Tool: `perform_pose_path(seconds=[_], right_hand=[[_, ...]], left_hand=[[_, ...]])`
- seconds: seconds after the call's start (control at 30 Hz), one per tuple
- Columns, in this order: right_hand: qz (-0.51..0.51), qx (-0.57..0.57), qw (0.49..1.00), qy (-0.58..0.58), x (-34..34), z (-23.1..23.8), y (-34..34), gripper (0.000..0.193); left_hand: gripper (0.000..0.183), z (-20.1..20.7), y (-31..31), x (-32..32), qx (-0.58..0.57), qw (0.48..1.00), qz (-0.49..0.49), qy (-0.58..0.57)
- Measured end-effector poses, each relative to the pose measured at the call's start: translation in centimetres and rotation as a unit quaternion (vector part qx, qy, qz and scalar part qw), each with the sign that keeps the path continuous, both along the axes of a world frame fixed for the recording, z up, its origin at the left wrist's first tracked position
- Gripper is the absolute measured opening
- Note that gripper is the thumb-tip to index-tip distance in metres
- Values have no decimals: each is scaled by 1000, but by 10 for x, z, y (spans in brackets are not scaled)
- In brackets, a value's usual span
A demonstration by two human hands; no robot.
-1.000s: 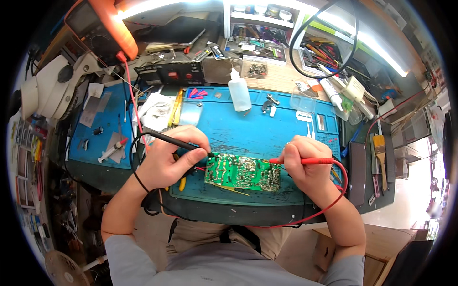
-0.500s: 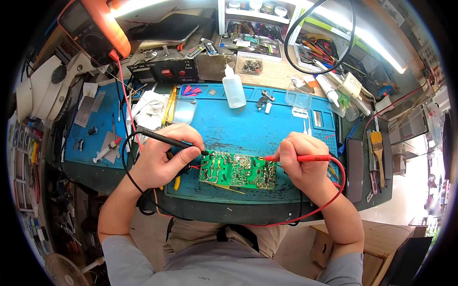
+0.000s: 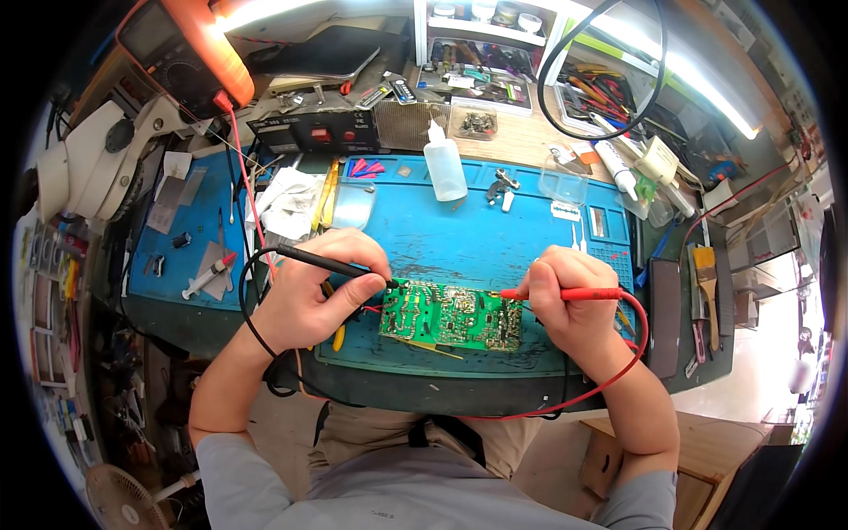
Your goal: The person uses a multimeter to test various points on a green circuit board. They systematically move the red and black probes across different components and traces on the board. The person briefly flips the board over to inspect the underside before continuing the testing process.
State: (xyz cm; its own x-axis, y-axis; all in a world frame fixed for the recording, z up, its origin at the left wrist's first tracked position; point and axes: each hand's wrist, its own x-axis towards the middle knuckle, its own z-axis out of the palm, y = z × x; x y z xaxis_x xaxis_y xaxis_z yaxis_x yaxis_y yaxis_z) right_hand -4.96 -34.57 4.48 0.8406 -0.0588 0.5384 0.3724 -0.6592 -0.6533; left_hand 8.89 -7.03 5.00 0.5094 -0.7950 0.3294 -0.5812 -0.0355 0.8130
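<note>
A green circuit board (image 3: 452, 316) lies solder side up near the front of a blue work mat (image 3: 397, 225). My left hand (image 3: 322, 287) is closed round a black multimeter probe (image 3: 320, 259), its tip at the board's upper left corner. In my right hand (image 3: 565, 296) is a red multimeter probe (image 3: 590, 293), pointing left with its tip at the board's upper right part. Whether either tip touches a solder joint is too small to tell. An orange multimeter (image 3: 181, 53) stands at the back left, with a red lead (image 3: 247, 185) plugged in.
A white squeeze bottle (image 3: 445, 165) and a small metal clamp-like part (image 3: 503, 187) stand behind the board. On the left lie a syringe (image 3: 208, 276) and crumpled tissue (image 3: 291, 203). A brush (image 3: 705, 283) rests at the right. A black cable loop (image 3: 542, 79) hangs at the upper right.
The whole scene has shifted slightly to the right in the picture. Both hands keep the probes at about the same spots on the board.
</note>
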Motion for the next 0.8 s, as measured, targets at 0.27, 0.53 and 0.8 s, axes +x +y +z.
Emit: perform_pose_path(seconds=[0.27, 0.53, 0.8], right_hand=[[3, -3, 1000, 6, 0, 0, -1, 27], [11, 13, 1000, -7, 1, -3, -1, 28], [3, 1, 1000, -6, 0, -1, 0, 27]], left_hand=[[11, 3, -3, -5, -5, 996, 10, -94], [10, 5, -3, -6, 1, 994, 13, -111], [10, 2, -1, -3, -37, 998, 14, -54]])
